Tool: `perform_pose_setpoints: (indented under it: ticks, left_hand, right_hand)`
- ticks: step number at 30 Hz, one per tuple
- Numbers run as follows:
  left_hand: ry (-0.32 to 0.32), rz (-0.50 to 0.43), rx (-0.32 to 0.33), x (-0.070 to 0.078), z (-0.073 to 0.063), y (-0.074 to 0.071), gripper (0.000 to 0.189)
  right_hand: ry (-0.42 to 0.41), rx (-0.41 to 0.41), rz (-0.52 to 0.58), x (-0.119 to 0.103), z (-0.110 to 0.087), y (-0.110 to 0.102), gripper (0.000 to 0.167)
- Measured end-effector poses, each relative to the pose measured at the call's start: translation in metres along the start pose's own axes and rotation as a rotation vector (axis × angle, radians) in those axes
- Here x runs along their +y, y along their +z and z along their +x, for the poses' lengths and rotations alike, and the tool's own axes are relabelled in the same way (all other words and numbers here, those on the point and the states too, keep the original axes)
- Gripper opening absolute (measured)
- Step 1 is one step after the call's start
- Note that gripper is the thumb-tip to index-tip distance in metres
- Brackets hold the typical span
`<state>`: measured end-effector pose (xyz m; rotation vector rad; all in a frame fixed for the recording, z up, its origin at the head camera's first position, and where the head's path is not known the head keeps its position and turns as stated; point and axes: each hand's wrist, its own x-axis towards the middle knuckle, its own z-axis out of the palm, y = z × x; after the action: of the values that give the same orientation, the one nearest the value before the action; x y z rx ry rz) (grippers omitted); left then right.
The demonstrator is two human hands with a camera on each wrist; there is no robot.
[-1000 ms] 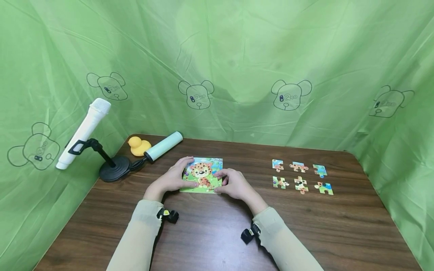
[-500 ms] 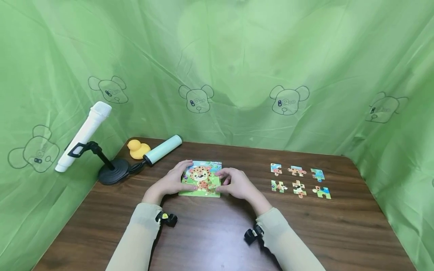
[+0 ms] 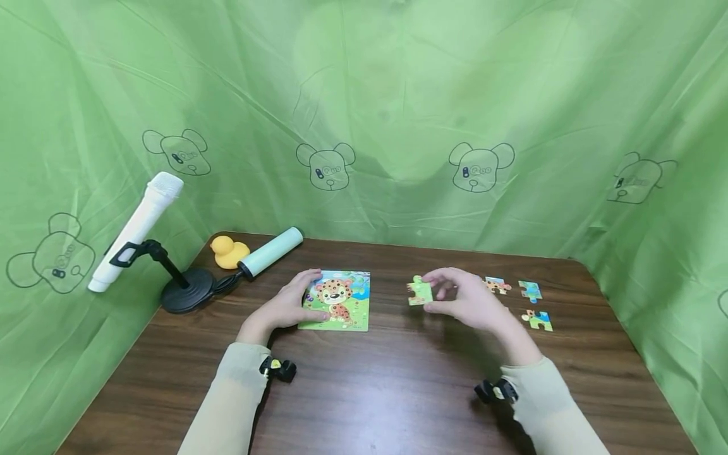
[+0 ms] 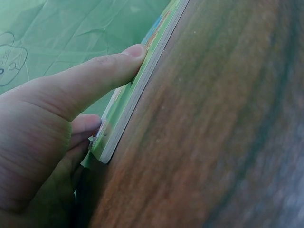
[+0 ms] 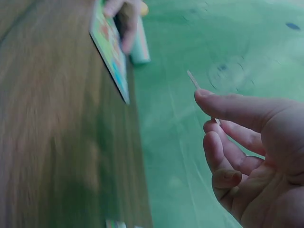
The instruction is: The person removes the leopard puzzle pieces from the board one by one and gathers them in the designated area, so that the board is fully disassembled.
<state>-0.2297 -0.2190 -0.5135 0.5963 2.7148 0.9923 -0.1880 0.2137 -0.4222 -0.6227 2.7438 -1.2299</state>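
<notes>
A square jigsaw puzzle [image 3: 348, 294] with a leopard picture lies on the table. My left hand [image 3: 288, 304] holds its left side, with the thumb over the picture and the other fingers along the edge; in the left wrist view the thumb [image 4: 107, 71] presses on the puzzle's face. To the right of it, above the table, my right hand [image 3: 469, 300] pinches a mostly green puzzle piece [image 3: 419, 292] between thumb and fingertips. That piece appears edge-on in the right wrist view. Loose puzzle pieces [image 3: 531, 291] lie beyond the right hand, some hidden behind it.
A white microphone [image 3: 136, 230] leans in a black stand [image 3: 188, 291] at the left. Beside it are a yellow rubber duck [image 3: 229, 253] and a light blue cylinder [image 3: 272, 252] with a black end. Green cloth [image 3: 387, 126] surrounds the wooden table [image 3: 364, 392].
My right hand has moved right, away from the puzzle's right edge, with a green piece now visible in its fingers. It now covers some loose pieces. The left hand has stayed on the puzzle.
</notes>
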Motion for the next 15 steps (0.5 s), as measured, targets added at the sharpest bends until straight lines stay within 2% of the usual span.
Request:
perform_pose_setpoints:
  ticks: [6, 15]
  left_hand:
    - [-0.006, -0.006, -0.006, 0.0, 0.0, 0.0, 0.111]
    - [-0.016, 0.003, -0.012, -0.002, 0.001, 0.001, 0.111]
  right_hand:
    - [0.035, 0.048, -0.012, 0.031, -0.035, -0.04, 0.049]
    - [0.057, 0.069, -0.171, 0.088, -0.095, -0.096, 0.05]
